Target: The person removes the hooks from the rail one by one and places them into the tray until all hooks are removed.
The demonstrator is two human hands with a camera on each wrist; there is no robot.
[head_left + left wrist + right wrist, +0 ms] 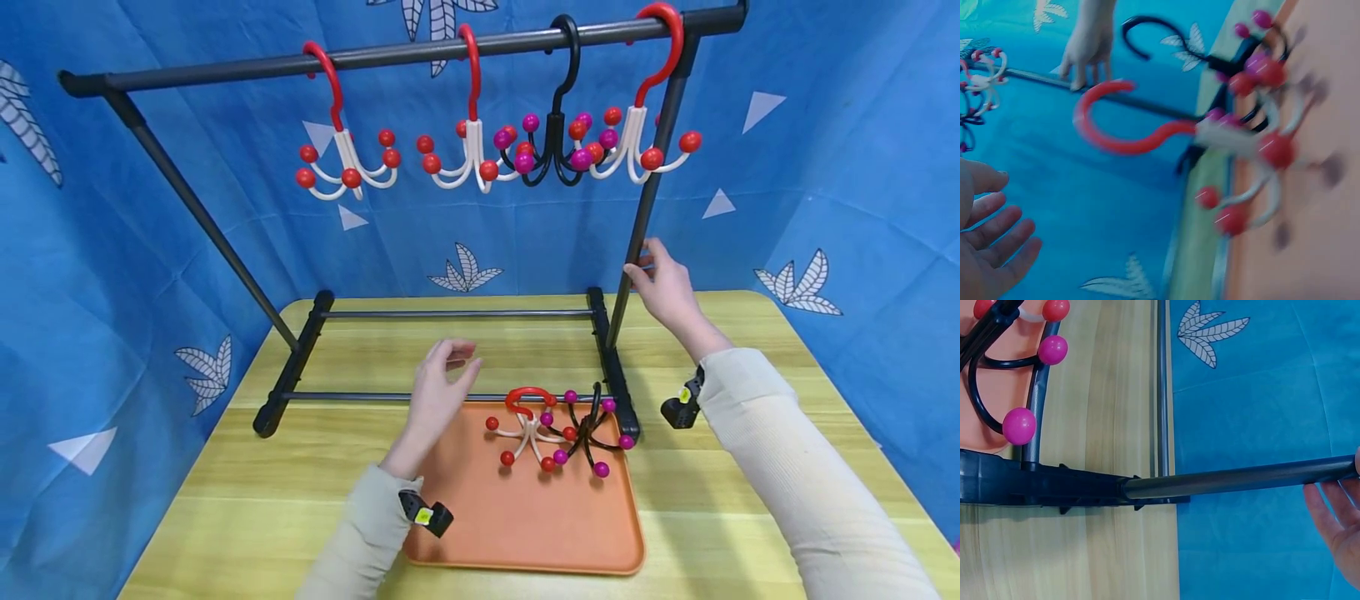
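Black rack (pixel 405 52) is standing on the far part of the table (pixel 225 492), and my right grip (pixel 667 287) has its right upright (pixel 646 208) pinched between thumb and fingers. My left grip (pixel 437 390) is just hovering with loose fingers, nothing in it, by the far left corner of the orange tray (pixel 525 525). Two octopus-looking hangers sit toward the tray's far right: a red-and-white hanger (pixel 531 427) and, right beside it, a black hanger (pixel 587 427) with magenta balls. Their arms overlap from up here, so can't tell if they're touching. Four more hang off the rack's top bar, left to right: two red-and-whites (pixel 474 146), a black (pixel 555 133), then another red-and-white (pixel 633 125) near the right end. Backdrop's a blue cloth (pixel 405 242) with leaves on it.
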